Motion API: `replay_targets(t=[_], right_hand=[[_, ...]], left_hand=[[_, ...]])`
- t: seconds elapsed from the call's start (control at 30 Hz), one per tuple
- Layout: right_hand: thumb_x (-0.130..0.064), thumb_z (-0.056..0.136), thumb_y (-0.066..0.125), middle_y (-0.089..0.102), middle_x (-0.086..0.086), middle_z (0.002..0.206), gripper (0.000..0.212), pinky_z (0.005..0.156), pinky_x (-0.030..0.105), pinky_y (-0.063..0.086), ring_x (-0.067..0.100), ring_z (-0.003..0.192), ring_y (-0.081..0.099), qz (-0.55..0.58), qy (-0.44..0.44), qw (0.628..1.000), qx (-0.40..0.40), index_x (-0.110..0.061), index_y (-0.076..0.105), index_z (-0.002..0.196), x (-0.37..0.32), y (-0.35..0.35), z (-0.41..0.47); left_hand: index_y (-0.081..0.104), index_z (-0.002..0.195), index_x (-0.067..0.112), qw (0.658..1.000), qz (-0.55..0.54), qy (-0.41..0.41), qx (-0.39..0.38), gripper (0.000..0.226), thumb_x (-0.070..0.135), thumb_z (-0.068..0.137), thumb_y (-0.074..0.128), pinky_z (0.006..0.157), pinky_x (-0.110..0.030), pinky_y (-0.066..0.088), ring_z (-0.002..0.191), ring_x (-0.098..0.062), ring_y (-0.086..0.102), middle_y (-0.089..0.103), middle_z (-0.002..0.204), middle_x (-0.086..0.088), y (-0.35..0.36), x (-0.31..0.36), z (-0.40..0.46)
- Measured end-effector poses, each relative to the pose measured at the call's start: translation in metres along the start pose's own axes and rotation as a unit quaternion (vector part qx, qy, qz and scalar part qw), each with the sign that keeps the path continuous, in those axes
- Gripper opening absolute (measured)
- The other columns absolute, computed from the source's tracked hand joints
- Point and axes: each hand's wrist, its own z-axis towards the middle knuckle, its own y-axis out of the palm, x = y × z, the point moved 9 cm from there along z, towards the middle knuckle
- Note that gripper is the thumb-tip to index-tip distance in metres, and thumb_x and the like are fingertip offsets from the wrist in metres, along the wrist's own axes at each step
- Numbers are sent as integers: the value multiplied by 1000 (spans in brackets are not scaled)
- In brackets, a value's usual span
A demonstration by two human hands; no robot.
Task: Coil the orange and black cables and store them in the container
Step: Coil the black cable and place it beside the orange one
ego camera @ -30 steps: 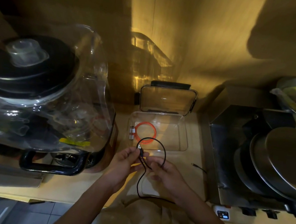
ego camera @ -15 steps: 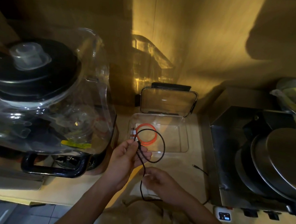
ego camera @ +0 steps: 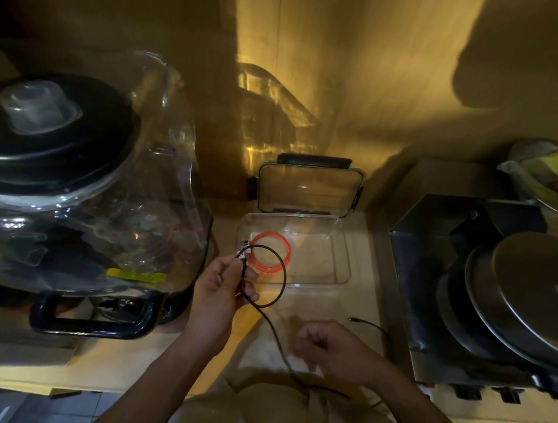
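Orange cable coiled in clear container, lid open behind

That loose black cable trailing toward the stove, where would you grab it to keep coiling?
I'd take the black cable on the slack run just below the loop that the left hand pinches, coming from the right with the right hand. That stretch hangs free above the counter, while its far plug end lies flat near the stove.

Home kitchen counter
Blender jug left of the left hand; stacked metal pan lids right of the right hand.
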Motion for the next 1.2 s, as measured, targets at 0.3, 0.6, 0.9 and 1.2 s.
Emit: replay_targets(t=[0.3, 0.6, 0.9, 1.2], right_hand=[[-38, 92, 57, 61, -11, 126, 38, 98, 19, 45, -5, 114, 56, 5, 10, 1000, 8, -35, 52, 130, 28, 17, -1], [-17, 100, 49, 72, 4, 87, 26, 75, 19, 45, 5, 75, 64, 88, -22, 995, 47, -2, 70, 96, 5, 29, 11], [-12, 98, 52, 68, 10, 71, 24, 65, 26, 51, 19, 65, 65, 199, -9, 978, 60, 9, 60, 89, 4, 30, 16], [-22, 94, 60, 55, -6, 55, 17, 45, 20, 35, 6, 44, 43, 104, -8, 992, 70, -24, 69, 80, -3, 7, 7]], left_hand=[[56, 106, 2, 995, -85, -55, 10, 21, 17, 103, 41, 63, -32, 58, 62, -18, 59, 62, 80, -11, 3, -8, -2], [53, 116, 0, 991, -105, -87, 0, 21, 12, 102, 43, 72, -37, 59, 68, -21, 65, 64, 85, -12, 5, -19, -5], [50, 85, 6, 984, -140, -101, -46, 21, 9, 102, 39, 74, -39, 57, 63, -21, 57, 54, 68, -8, 21, -20, -13], [41, 84, 15, 991, -88, -101, -20, 22, 15, 104, 33, 38, -20, 19, 43, -7, 24, 29, 61, 2, 9, -22, -4]])
